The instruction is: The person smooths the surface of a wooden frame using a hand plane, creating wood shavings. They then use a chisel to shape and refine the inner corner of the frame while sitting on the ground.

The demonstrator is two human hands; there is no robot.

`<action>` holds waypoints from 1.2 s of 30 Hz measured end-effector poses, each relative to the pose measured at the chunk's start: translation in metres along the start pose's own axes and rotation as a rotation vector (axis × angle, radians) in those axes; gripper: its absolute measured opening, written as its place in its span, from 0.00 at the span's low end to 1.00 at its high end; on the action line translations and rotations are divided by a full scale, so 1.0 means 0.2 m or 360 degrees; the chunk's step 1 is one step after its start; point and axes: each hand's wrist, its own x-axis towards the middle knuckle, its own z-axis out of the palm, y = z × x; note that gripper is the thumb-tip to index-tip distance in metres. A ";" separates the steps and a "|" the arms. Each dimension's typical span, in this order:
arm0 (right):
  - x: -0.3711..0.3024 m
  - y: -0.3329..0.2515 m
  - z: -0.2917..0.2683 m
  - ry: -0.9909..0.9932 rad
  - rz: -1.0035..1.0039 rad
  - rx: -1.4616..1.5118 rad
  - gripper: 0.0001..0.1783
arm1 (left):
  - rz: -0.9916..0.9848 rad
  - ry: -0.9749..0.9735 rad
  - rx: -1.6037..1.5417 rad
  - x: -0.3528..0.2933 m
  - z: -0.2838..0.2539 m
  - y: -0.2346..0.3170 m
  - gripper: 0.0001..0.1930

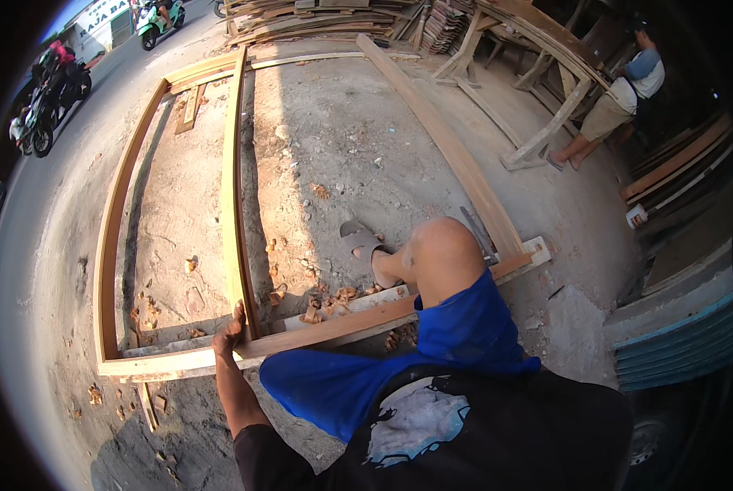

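My left hand [230,330] grips the middle beam [231,188] at eight o'clock.
From afar, I see it meet the near edge of the wooden frame [334,331]; open ground [326,123] spreads toward twelve. I cannot tell the right hand's state.

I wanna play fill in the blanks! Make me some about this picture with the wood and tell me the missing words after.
1. The person's ____ hand touches the wooden frame.
2. The colour of the person's shorts is ____.
3. The grey sandal is worn on the person's ____.
4. The co-worker stands near the ____ edge of the picture, not the left.

Missing words: left; blue; foot; right.
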 end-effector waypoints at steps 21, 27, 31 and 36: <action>0.67 -0.65 0.07 -0.0662 -0.0136 -0.0376 0.27 | -0.1029 -0.1837 -0.1966 0.08 -0.09 -0.12 0.40; 0.74 -0.41 0.11 -0.0864 0.0188 -0.0445 0.27 | -0.1169 -0.2274 -0.1602 0.32 -0.25 -0.11 0.48; 0.79 -0.40 0.05 -0.0863 0.0261 -0.0464 0.26 | -0.1184 -0.2315 -0.1606 0.38 -0.24 -0.13 0.47; 0.91 -0.47 0.03 -0.0841 0.0171 -0.0483 0.26 | -0.1178 -0.2348 -0.1737 0.44 -0.23 -0.14 0.48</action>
